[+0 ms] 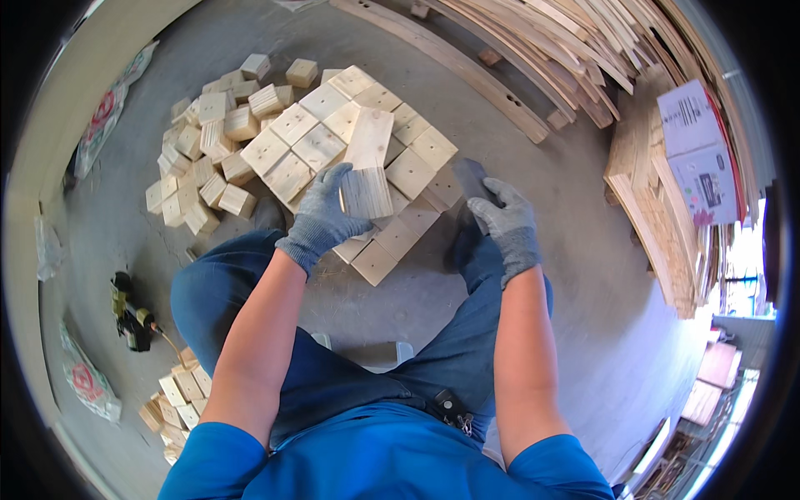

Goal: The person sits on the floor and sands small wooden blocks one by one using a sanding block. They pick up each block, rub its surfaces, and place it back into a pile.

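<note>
My left hand [323,215], in a grey knit glove, has its fingers and thumb around the near end of a pale wooden block [371,140]. The block is tilted, its grained end toward me, above a stack of square wooden blocks [293,123]. Several stacked blocks show small dark holes or marks on top. To the right, my gloved right hand [507,218] is closed on a flat, dark grey rectangular piece [472,177]. That piece stays apart from the held block; its exact kind cannot be made out.
Loose blocks [218,137] lie heaped left of the stack. A green and black power tool [127,312] with a hose sits at far left, near more blocks [185,386]. Long boards [454,62] lie at the back right, and a white carton [698,158] rests on timber.
</note>
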Demonstrator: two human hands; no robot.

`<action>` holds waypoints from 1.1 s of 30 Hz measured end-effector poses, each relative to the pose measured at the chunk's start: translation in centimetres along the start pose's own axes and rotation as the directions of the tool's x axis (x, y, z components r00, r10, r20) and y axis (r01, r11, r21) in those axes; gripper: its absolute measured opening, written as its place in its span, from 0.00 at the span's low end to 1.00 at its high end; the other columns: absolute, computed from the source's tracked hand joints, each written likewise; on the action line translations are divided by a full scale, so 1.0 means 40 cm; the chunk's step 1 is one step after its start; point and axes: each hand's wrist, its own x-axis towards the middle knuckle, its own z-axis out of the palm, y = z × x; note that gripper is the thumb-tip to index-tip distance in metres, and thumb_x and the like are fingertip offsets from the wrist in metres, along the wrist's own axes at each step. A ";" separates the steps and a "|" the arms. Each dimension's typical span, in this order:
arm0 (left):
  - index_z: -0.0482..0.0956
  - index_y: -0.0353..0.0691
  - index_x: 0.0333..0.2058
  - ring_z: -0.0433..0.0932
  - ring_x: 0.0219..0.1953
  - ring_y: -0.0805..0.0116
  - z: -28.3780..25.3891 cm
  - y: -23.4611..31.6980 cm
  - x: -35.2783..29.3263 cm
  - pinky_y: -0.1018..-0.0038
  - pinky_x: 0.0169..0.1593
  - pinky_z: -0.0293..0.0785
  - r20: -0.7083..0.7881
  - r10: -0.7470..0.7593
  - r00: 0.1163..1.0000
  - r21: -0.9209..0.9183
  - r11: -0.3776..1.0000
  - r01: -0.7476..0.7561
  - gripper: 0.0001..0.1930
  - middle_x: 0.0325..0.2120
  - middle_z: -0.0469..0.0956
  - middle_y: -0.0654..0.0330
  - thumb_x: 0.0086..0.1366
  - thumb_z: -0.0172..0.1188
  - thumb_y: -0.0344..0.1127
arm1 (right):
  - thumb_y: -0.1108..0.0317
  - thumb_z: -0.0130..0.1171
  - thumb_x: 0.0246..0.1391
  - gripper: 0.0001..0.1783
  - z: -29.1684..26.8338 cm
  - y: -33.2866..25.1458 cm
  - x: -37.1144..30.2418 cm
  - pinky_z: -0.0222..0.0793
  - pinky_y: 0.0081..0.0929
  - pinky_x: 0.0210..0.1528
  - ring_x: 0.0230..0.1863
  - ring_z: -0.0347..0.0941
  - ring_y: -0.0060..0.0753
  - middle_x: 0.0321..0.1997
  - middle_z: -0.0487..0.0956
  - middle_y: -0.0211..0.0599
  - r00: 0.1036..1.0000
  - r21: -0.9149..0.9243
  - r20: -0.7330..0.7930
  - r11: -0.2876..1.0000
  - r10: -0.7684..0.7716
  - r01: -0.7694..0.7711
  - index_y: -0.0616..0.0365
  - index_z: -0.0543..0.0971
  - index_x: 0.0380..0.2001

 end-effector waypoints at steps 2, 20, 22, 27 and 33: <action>0.65 0.42 0.70 0.74 0.67 0.46 0.016 -0.005 -0.001 0.58 0.72 0.72 -0.037 0.123 0.992 -0.020 0.992 -0.124 0.57 0.64 0.72 0.47 0.40 0.87 0.41 | 0.61 0.80 0.50 0.33 0.005 0.013 0.000 0.71 0.37 0.72 0.68 0.79 0.48 0.65 0.83 0.51 1.000 -0.060 0.012 0.998 0.005 -0.005 0.59 0.85 0.60; 0.68 0.46 0.70 0.66 0.75 0.45 -0.030 -0.029 -0.015 0.61 0.78 0.65 -0.002 0.313 0.950 -0.037 0.949 -0.313 0.52 0.73 0.68 0.50 0.42 0.77 0.21 | 0.64 0.81 0.47 0.32 0.111 -0.160 -0.003 0.71 0.43 0.73 0.68 0.77 0.51 0.69 0.81 0.43 0.829 0.091 0.235 0.861 -0.507 0.500 0.51 0.87 0.59; 0.68 0.47 0.70 0.66 0.75 0.46 -0.027 -0.035 -0.023 0.62 0.78 0.65 -0.005 0.315 0.949 -0.026 0.949 -0.315 0.51 0.73 0.67 0.50 0.43 0.76 0.20 | 0.61 0.80 0.49 0.31 0.110 -0.183 0.008 0.70 0.45 0.73 0.67 0.77 0.52 0.70 0.81 0.39 0.864 -0.161 0.288 0.868 -0.413 0.469 0.49 0.87 0.58; 0.68 0.48 0.70 0.67 0.75 0.46 -0.025 -0.022 -0.036 0.63 0.78 0.66 -0.013 0.297 0.955 -0.030 0.954 -0.297 0.51 0.74 0.66 0.50 0.44 0.76 0.19 | 0.55 0.77 0.51 0.29 0.078 -0.149 0.041 0.66 0.51 0.71 0.65 0.76 0.53 0.71 0.80 0.31 0.952 -0.445 0.122 0.842 -0.280 0.305 0.45 0.88 0.58; 0.67 0.46 0.70 0.66 0.76 0.47 -0.021 -0.028 -0.040 0.62 0.78 0.65 -0.025 0.294 0.956 -0.025 0.955 -0.294 0.52 0.74 0.67 0.50 0.43 0.76 0.19 | 0.63 0.82 0.47 0.29 0.106 -0.135 0.003 0.72 0.43 0.71 0.66 0.78 0.53 0.67 0.82 0.46 0.911 -0.036 0.086 0.912 -0.404 0.408 0.53 0.89 0.54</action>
